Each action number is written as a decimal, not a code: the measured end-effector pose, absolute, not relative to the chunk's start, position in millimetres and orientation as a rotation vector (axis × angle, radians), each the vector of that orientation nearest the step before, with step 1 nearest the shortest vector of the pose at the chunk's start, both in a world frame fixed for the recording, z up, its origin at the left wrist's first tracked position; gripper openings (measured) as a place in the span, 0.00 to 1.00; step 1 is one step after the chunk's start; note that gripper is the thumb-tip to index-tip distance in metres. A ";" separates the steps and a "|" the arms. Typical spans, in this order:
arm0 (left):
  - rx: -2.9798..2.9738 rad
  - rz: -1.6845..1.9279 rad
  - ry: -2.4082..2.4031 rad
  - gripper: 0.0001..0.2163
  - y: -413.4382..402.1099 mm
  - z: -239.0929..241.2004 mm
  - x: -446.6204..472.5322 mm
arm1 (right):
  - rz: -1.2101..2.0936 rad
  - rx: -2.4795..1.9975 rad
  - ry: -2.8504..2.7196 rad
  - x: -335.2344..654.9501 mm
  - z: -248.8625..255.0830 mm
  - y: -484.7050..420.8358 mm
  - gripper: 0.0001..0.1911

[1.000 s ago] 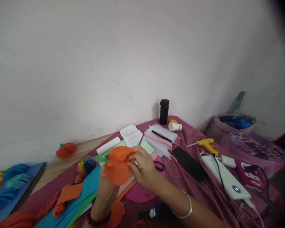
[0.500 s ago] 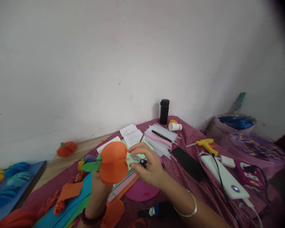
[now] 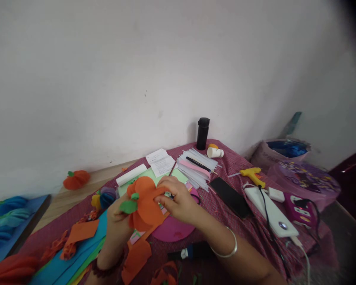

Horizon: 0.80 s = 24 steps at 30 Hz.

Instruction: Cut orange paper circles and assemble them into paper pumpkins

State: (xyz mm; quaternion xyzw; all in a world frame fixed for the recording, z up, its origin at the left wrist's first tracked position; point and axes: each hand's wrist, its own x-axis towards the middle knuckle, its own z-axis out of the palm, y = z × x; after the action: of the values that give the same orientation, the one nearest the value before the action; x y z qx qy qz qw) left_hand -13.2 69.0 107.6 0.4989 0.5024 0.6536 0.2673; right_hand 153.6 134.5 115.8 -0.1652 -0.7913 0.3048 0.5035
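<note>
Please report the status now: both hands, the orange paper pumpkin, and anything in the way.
Left hand holding the orange paper pumpkin; right hand pinching its edge. Pumpkin held above tablecloth, green leaf toward left hand. Nothing visibly blocking either hand.

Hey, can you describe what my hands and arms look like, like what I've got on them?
Both hands are ungloved, and no sleeve shows on either forearm. Your left hand has a dark, beaded-looking bracelet at the wrist. Your right hand has a plain, silvery round bangle further up the forearm.
</note>
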 end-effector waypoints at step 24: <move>1.521 1.825 1.735 0.08 82.4 92.8 -14.3 | 0.732 -0.479 -1.692 150.0 117.4 120.6 0.09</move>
State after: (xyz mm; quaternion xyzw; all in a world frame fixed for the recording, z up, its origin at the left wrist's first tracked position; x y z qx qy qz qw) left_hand -14.3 82.4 92.8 0.5146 0.5867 0.6172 0.0999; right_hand 150.0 120.6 117.4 -0.2047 -0.7239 0.3131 0.5797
